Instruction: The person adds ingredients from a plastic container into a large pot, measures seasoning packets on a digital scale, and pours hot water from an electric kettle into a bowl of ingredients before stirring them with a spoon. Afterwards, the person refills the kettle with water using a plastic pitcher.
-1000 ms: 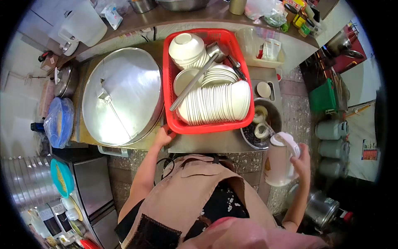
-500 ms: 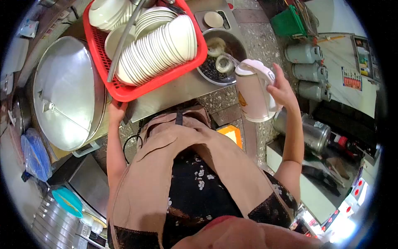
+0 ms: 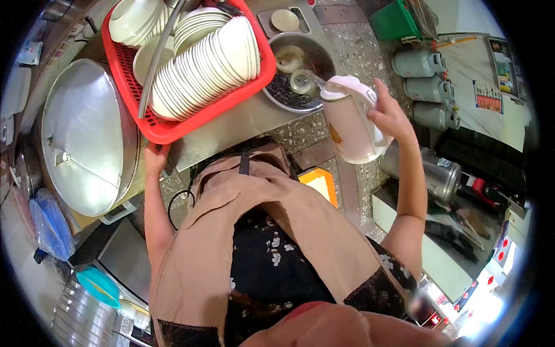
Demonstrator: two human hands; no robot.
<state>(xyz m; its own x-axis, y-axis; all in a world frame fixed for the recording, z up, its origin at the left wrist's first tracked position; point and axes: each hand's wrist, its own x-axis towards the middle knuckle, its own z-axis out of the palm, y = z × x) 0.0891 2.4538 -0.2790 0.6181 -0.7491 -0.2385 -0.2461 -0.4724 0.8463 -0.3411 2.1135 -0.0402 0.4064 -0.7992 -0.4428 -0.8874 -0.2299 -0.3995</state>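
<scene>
My right hand (image 3: 393,115) grips the handle of a white jug (image 3: 352,124), tilted with its spout to the left. Clear liquid seems to run from the spout into a metal bowl (image 3: 328,66), which holds dark bits and round, pale, glassy shapes I cannot make out. My left hand (image 3: 156,155) is at the front edge of the metal counter, under the near corner of a red plastic basket (image 3: 219,105); its fingers are hidden. White bowls (image 3: 202,69) stand stacked in rows in that basket, with a metal rod (image 3: 156,63) lying across it.
A large pot with a metal lid (image 3: 84,139) stands left of the basket. Behind the bowl, a small pale dish (image 3: 285,20) sits on the counter. To the right are gas cylinders (image 3: 425,89), a green bin (image 3: 396,20) and a steel canister (image 3: 436,176). An orange-edged item (image 3: 329,185) lies below.
The view has shifted slightly, so the basket and bowl sit further left. The jug stays tilted over the bowl's edge in my right hand, and my left hand keeps its place by the basket.
</scene>
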